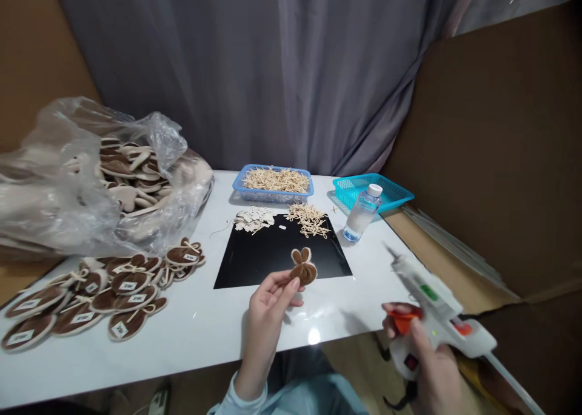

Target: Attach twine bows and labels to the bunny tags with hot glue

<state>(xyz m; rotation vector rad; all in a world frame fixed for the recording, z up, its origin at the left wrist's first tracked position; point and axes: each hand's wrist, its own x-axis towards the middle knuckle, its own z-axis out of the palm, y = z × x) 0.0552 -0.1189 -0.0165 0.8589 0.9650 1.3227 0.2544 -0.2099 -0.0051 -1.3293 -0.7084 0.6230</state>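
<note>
Between the thumb and fingers of my left hand is a small brown fabric bunny shape with two ears and a pale edge, held above the table's front part. My right hand grips a white hot glue gun by its handle, fingers at the orange trigger. The gun's nozzle points up and left, and a glue stick sticks out of its back. Beyond the left hand, a black mat carries a heap of small white labels and a pile of cream cord bows.
Brown pieces with bows and labels lie piled at the left. Behind them stands a clear plastic bag of similar pieces. A blue basket of bows, a teal basket and a clear bottle stand farther back. Cardboard walls flank the table.
</note>
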